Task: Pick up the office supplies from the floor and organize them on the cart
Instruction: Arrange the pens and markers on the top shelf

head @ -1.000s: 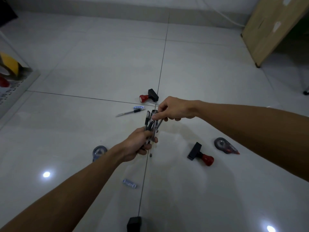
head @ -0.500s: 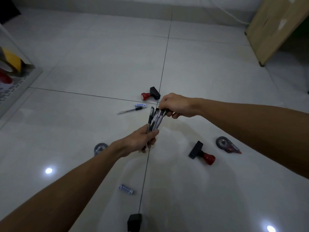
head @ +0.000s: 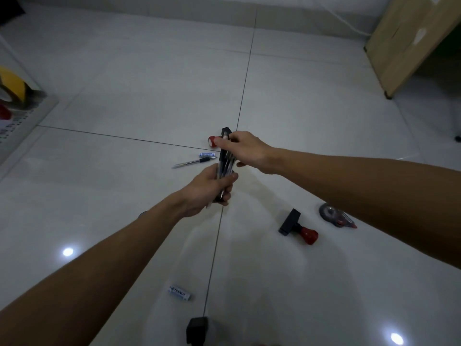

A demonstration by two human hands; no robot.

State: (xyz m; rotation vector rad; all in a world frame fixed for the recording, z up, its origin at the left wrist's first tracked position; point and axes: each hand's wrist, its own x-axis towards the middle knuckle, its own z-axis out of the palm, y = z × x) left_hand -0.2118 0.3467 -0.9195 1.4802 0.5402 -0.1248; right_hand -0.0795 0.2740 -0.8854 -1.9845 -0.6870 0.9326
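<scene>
Office supplies lie scattered on the tiled floor (head: 129, 186). Nearest, at the bottom edge of the frame, a small black object (head: 197, 330) sits on a grout line, with a white-labelled cylinder (head: 180, 293) just up and left of it. Right of centre lie a black stamp with a red handle (head: 298, 227) and, beside it, a correction tape dispenser (head: 335, 216). At mid-frame the left hand (head: 207, 189) has its fingers curled round the lower part of a bundle of pens (head: 224, 163), while the right hand (head: 245, 149) pinches the bundle's upper ends. Just left of the bundle a single pen (head: 193, 162) and a small blue-and-white tube (head: 207, 154) lie on the floor; a second red-handled stamp (head: 214, 141) shows behind the right hand. At the left edge stands the cart (head: 32, 113), holding a yellow tape roll (head: 12, 84). A wooden panel (head: 409, 38) leans at upper right.
</scene>
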